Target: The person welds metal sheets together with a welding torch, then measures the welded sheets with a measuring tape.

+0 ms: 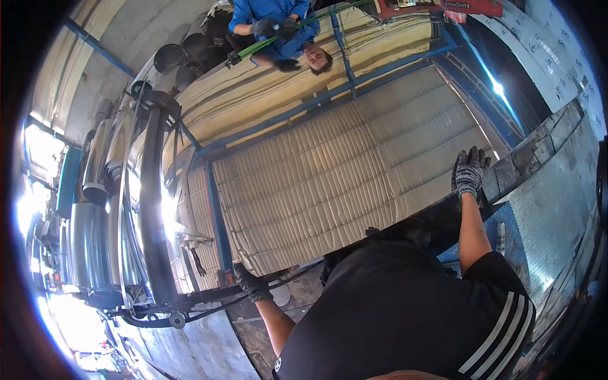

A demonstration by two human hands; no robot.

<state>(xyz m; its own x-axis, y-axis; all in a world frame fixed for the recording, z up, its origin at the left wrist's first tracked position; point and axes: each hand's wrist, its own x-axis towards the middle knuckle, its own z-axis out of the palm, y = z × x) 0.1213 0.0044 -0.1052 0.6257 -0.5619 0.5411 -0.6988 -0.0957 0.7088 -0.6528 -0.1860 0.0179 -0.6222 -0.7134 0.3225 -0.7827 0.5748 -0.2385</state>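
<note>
A large shiny metal sheet (304, 183) lies across the work surface and mirrors a ribbed roof and blue beams. My right hand (470, 171), in a grey and black striped glove, rests flat near its right edge, fingers spread. At the near left edge, beside the mirrored blue beam, my left hand (253, 283) touches the sheet's border in a dark glove. Its fingers look stretched out and hold nothing visible, though they are small and dark.
Across the sheet is a person in blue (272, 22) with dark gloves, near a green bar (256, 48). Metal rolls (90, 244) and a dark upright beam (152, 202) stand left. A textured metal plate (548, 218) lies right. A red object (475, 7) is at the far right.
</note>
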